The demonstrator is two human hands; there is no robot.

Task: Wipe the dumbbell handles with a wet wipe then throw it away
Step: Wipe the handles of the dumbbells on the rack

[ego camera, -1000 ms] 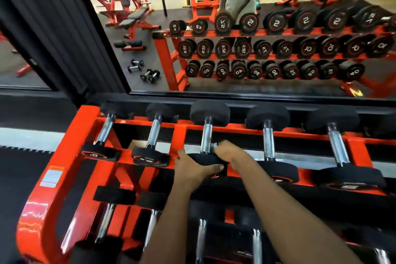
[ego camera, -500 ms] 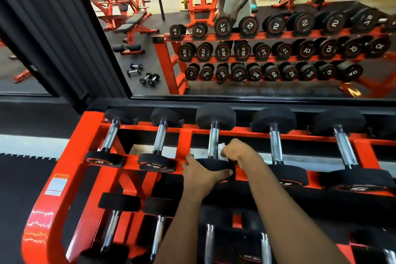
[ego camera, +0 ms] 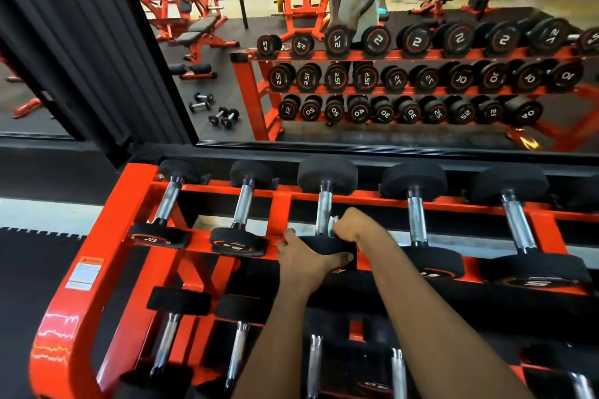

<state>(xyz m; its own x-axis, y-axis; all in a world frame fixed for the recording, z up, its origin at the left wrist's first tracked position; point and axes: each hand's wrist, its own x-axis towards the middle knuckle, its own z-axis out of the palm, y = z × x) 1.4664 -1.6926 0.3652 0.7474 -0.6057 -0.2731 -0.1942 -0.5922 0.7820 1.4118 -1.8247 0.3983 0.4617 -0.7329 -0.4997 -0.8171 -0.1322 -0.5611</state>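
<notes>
Ok, so here's where I'm at. My right hand (ego camera: 355, 227) is balled up around the crumpled white wet wipe (ego camera: 332, 224), fingers curled tight. It's pushed against the right side of the knurled chrome handle (ego camera: 324, 207), down at the near end where the bar meets the near head. That handle belongs to the black round-headed rubber dumbbell (ego camera: 327, 173), third from the left on the top shelf of the orange steel rack (ego camera: 139, 204). My left hand (ego camera: 304, 257) is wrapped over that dumbbell's near head, fingers on top and thumb across the front face. Looks like it's just bracing it.

The bit that matters: the handle runs straight away from me, near head to far head, and nearly all the bare chrome lies beyond my right fist. So I reckon the wipe has to travel forward along the bar, and the right hand is the one already on it. The next chrome handle (ego camera: 417, 220) sits just to the right, also closer to that hand.

Versus a second ago, not much has changed. The left hand is in the same spot on the head. The right fist had the wipe hidden. Now it's maybe a hair further up the bar, and a white edge pokes out on the handle side.
</notes>
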